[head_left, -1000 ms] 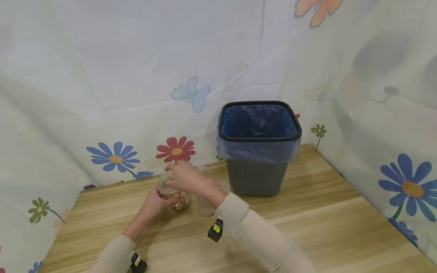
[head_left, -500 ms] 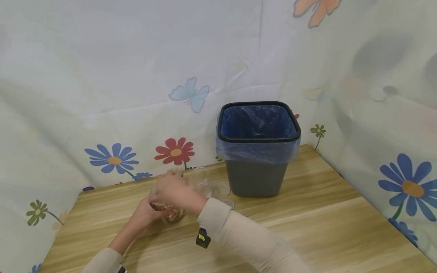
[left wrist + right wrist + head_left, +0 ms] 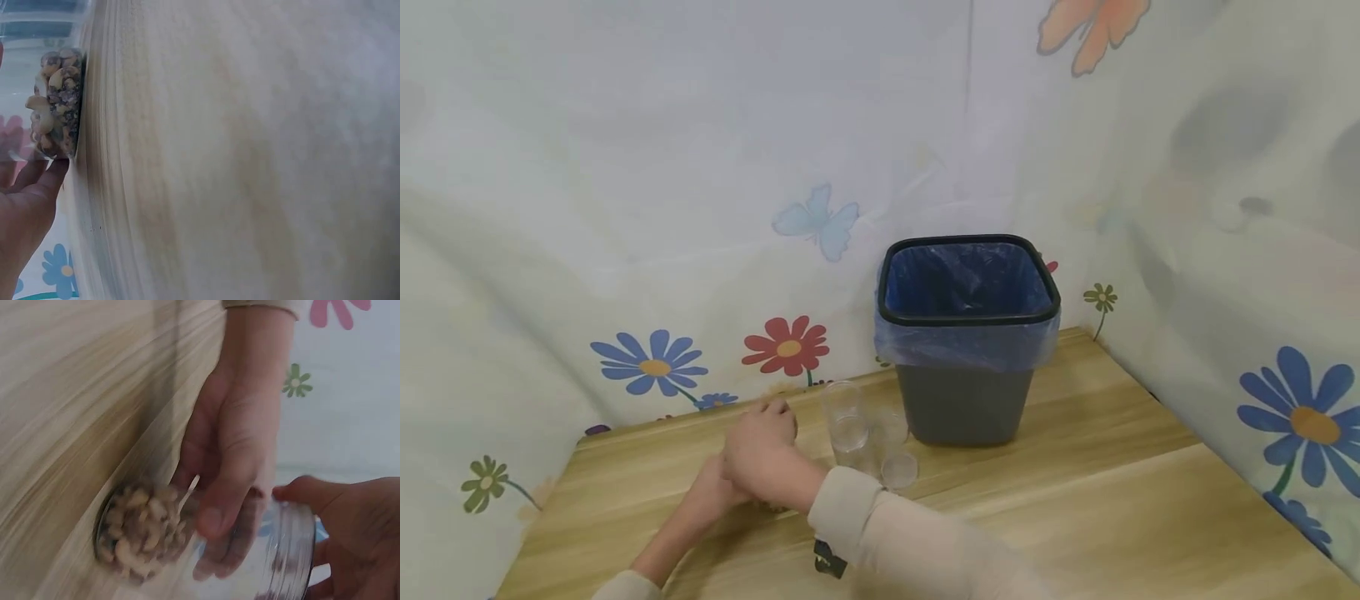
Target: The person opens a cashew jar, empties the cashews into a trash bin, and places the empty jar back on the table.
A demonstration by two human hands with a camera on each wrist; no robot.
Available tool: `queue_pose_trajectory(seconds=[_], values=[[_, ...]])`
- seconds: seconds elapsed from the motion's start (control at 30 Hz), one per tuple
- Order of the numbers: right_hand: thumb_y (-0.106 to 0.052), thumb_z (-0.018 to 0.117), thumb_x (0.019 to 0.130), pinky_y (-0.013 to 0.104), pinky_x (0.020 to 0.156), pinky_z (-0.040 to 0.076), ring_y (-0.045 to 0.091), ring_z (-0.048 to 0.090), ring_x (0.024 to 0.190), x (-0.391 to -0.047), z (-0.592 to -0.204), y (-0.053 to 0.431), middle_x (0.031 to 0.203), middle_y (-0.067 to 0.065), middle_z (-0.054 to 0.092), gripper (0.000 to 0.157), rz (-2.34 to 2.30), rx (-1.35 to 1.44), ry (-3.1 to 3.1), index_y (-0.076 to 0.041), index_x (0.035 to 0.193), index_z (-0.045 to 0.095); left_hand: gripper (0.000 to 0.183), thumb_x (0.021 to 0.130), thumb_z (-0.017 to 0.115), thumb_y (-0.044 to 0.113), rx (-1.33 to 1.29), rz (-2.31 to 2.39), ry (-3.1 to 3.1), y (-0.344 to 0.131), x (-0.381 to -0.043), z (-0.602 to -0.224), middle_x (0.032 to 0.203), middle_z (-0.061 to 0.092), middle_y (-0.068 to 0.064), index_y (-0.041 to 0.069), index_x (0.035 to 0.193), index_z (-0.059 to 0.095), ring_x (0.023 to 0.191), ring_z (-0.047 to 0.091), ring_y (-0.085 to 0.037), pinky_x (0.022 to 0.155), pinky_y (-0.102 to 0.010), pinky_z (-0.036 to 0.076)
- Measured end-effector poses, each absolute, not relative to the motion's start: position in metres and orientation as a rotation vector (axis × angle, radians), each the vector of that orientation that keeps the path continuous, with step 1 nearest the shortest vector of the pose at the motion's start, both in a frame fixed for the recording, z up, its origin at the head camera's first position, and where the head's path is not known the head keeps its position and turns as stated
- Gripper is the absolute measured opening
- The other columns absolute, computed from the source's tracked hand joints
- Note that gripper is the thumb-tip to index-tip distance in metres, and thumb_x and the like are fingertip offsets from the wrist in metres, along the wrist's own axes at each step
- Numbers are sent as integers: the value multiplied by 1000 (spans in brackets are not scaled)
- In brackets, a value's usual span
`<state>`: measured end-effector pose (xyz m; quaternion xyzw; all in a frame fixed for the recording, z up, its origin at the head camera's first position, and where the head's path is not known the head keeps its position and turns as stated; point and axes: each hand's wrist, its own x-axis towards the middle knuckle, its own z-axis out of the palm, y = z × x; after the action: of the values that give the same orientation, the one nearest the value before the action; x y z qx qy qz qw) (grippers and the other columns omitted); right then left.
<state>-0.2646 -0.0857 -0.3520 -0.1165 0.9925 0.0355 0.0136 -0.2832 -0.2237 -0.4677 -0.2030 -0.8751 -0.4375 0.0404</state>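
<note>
Left hand (image 3: 234, 465) and right hand (image 3: 365, 534) on upright jar (image 3: 17, 81)
Left curled round the wall, likely to steady it; right gripping the top, likely for purchase; base seemingly on tabletop (image 3: 1037, 525), which would take the weight; nuts (image 3: 56, 103) low inside; cup (image 3: 847, 425) between hands and bin (image 3: 966, 408)

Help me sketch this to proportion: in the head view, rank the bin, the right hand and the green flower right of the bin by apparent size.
Bin
Right hand
Green flower
</note>
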Motion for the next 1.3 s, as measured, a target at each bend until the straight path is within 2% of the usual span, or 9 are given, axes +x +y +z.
queue_pose_trajectory(seconds=[0.13,0.3,0.47,0.6,0.73,0.8,1.03,1.23,1.3], values=[[-69,64,88,31,76,50,22,53,107,-265,-354,-82,120,-1,64,44,77,-490,3135,-30,104,76,48,83,84,9,-614,-1477,-2702,-227,-279,-467,114,67,-7,-2,124,63,94,61,0,78,-26,55],[-61,72,85,34,67,51,23,55,110,-267,-352,-77,112,-4,67,30,-18,-576,3101,-31,85,73,58,80,88,20,-527,-1448,-2793,-228,-277,-463,113,68,-9,-1,127,61,92,63,-6,79,-28,55],[-52,77,80,34,61,50,17,56,107,-272,-353,-68,93,-7,66,25,-69,-708,3070,-30,73,66,64,74,93,27,-361,-1427,-2870,-225,-277,-462,112,68,-7,4,125,60,96,61,-14,84,-29,52],[-50,82,75,30,65,47,11,54,91,-278,-352,-59,84,-10,62,25,-104,-851,3066,-32,87,69,65,73,93,24,-313,-1488,-2855,-221,-278,-459,113,68,-8,3,125,59,98,62,-17,86,-30,52],[-48,84,74,27,72,44,6,52,87,-284,-351,-50,89,-15,62,37,-147,-977,3017,-37,106,70,63,75,92,21,-334,-1567,-2838,-219,-278,-457,111,70,-8,-1,125,60,97,64,-17,83,-29,53],[-48,84,75,25,75,43,4,52,90,-286,-351,-47,94,-17,64,42,-143,-1027,2995,-39,114,70,61,76,91,19,-344,-1610,-2825,-219,-278,-458,110,71,-9,-1,125,60,96,65,-17,82,-28,53],[-52,82,78,25,70,45,6,50,98,-282,-354,-45,105,-17,63,54,-113,-1030,2951,-45,129,65,64,74,91,17,-297,-1668,-2812,-222,-278,-469,113,70,-11,-2,127,60,98,66,-18,82,-29,54],[-53,76,86,32,92,42,10,49,110,-269,-354,-49,123,-12,60,61,-157,-950,2920,-40,141,56,66,77,90,21,-356,-1588,-2829,-223,-277,-470,117,68,-8,2,132,58,97,63,-13,80,-28,53],[-57,72,88,37,98,42,14,47,121,-264,-351,-53,136,-10,55,63,-170,-876,2926,-41,145,51,66,81,87,17,-457,-1657,-2778,-222,-277,-469,121,66,-10,-1,135,55,97,64,-12,81,-30,55]])
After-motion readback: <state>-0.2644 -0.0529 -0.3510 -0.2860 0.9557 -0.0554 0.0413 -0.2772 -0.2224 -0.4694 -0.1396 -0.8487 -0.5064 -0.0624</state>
